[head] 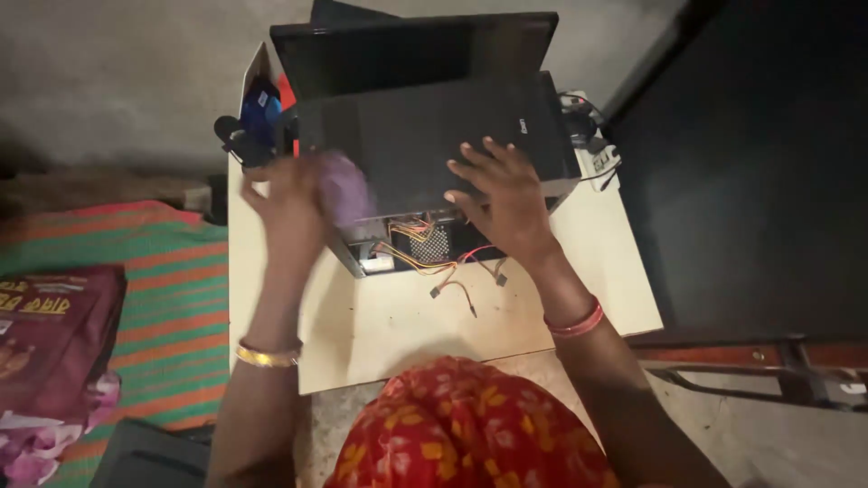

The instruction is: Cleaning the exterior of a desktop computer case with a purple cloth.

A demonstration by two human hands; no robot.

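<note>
A black computer case (425, 136) lies on a white table (380, 325), its open end toward me with coloured wires (443, 267) spilling out. My right hand (502, 194) rests flat, fingers spread, on the case's top panel near the front edge. At the case's left front corner, my left hand (289, 203) grips a purple cloth (345, 188); hand and cloth are blurred. Behind the case stands a dark monitor (407, 50).
A blue and black object (253, 122) sits at the table's back left. A white power strip with cables (597, 154) lies at the back right. A striped mat (172, 298) and a maroon bag (54, 334) are on the left, with a dark wall or door to the right.
</note>
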